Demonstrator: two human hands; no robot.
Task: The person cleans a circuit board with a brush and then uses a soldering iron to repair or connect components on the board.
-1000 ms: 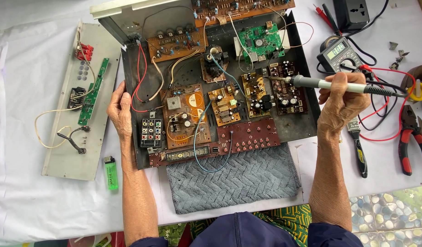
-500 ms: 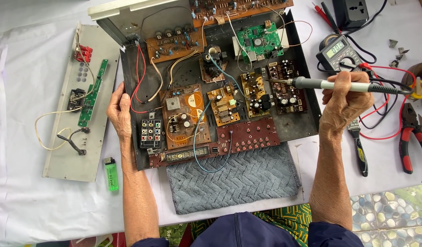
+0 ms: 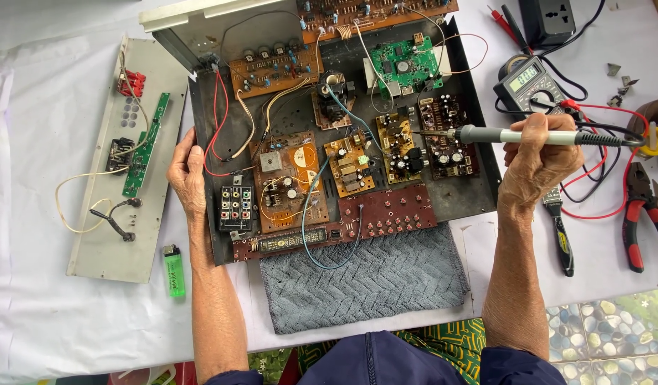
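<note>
Head view: right hand [image 3: 539, 160] gripped a soldering iron [image 3: 528, 136] over the open chassis [image 3: 486, 192], left hand [image 3: 186, 175] lay open-fingered on its edge; the tip risked grazing loose wires [image 3: 218, 121].

1. The soldering iron [image 3: 528, 136] has its handle's middle wrapped inside the right hand [image 3: 539, 160], so the grip's shape there is hidden.
2. The circuit board [image 3: 375, 11] at the top is cut off by the frame's upper edge.
3. The pliers [image 3: 646, 207] run off the right edge (one jaw side only partly seen).
4. The multimeter [image 3: 530, 84] shows digits too small to tell.
</note>
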